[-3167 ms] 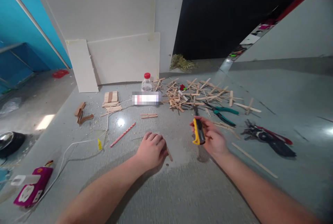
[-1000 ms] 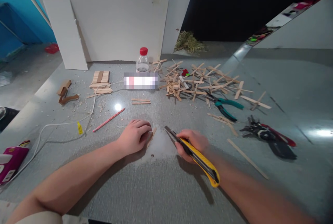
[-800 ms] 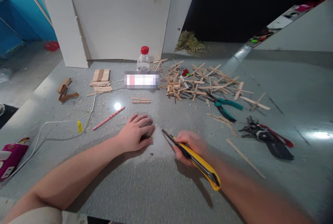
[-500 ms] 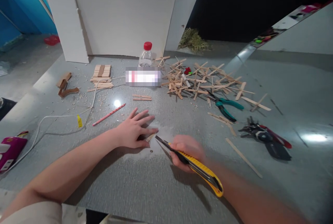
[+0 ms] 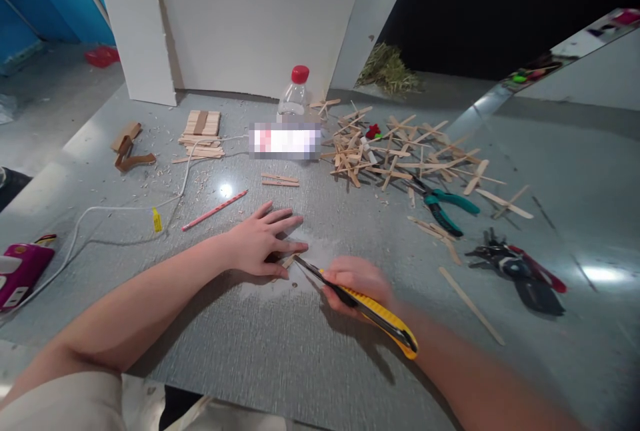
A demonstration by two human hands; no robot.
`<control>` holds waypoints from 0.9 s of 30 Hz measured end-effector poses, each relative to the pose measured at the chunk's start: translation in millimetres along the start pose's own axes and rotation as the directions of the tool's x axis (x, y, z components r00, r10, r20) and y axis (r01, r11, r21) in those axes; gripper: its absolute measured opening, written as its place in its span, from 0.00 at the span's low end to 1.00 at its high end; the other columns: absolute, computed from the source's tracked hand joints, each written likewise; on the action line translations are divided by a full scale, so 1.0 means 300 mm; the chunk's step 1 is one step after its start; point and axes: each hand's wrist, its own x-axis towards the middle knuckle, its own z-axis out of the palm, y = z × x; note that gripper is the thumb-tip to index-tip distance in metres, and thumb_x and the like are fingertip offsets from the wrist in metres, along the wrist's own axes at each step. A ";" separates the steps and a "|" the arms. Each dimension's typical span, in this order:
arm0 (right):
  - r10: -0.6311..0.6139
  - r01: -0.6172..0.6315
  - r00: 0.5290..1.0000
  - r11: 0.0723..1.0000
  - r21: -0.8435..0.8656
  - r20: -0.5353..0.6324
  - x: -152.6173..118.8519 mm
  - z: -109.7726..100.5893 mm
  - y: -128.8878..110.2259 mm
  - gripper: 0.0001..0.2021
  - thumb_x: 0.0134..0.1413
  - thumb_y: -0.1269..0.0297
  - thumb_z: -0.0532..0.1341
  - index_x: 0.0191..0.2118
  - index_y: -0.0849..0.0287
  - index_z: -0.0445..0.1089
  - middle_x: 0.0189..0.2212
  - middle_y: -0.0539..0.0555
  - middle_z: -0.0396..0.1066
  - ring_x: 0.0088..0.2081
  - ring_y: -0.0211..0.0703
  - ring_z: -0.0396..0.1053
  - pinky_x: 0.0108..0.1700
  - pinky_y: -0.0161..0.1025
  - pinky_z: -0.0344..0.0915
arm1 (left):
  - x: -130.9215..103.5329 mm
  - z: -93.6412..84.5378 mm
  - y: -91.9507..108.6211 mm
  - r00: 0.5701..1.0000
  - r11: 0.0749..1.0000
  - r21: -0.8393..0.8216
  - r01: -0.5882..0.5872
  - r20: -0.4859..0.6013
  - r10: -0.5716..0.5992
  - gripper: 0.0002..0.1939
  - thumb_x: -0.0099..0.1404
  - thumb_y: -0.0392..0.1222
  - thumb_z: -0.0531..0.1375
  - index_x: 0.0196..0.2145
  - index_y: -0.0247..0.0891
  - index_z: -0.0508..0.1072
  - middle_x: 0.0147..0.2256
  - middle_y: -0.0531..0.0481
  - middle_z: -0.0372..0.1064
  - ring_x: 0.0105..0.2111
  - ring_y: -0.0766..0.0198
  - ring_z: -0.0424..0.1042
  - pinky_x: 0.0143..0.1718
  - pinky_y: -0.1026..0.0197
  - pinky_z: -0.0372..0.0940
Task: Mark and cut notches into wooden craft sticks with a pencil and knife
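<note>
My left hand (image 5: 263,242) lies flat on the grey table with its fingers spread. Between its thumb and index finger shows the end of a wooden craft stick (image 5: 289,261), the rest of it hidden beneath the hand. My right hand (image 5: 357,284) is wrapped round a yellow and black utility knife (image 5: 383,316). The blade points up and left, and its tip is at the stick's visible end; whether it cuts in, I cannot tell. Pale dust surrounds this spot.
Beyond my hands are a pink pencil (image 5: 215,210), two thin sticks (image 5: 280,180), a stick bundle (image 5: 203,124) and a red-capped bottle (image 5: 294,97). To the right lie crossed sticks (image 5: 400,151), pliers (image 5: 443,207), keys (image 5: 520,271) and a loose stick (image 5: 473,305). A white cable (image 5: 125,207) crosses the left side.
My right hand has moved the knife slightly left, bringing its tip to the stick between my left thumb and index finger. The left hand stays spread. The camera view has shifted a little.
</note>
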 end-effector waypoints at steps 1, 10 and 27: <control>0.016 -0.016 1.000 1.000 0.007 0.008 0.001 0.000 0.000 0.09 0.54 0.67 0.64 0.41 0.46 0.73 0.27 0.48 0.77 0.25 0.42 0.70 0.27 0.41 0.69 | -0.001 0.002 -0.001 1.000 1.000 -0.001 0.001 -0.002 -0.001 0.33 0.64 0.62 0.63 0.64 0.55 0.66 0.72 0.43 0.47 0.70 0.35 0.49 0.67 0.26 0.38; 0.210 -0.215 0.976 0.969 0.121 0.054 -0.008 -0.012 0.004 0.07 0.58 0.55 0.66 0.32 0.51 0.75 0.21 0.49 0.73 0.24 0.41 0.68 0.29 0.41 0.70 | -0.001 -0.003 0.000 0.999 0.999 0.031 -0.007 0.032 0.006 0.33 0.66 0.64 0.60 0.65 0.54 0.65 0.72 0.42 0.45 0.70 0.36 0.46 0.67 0.29 0.38; 0.265 -0.270 0.867 0.962 0.048 -0.423 -0.110 -0.032 0.090 0.15 0.65 0.56 0.62 0.52 0.57 0.71 0.49 0.56 0.72 0.45 0.45 0.73 0.45 0.46 0.74 | -0.007 0.020 -0.026 0.997 0.999 -0.003 -0.053 -0.055 0.053 0.33 0.64 0.65 0.62 0.63 0.55 0.67 0.71 0.43 0.50 0.69 0.34 0.51 0.66 0.28 0.44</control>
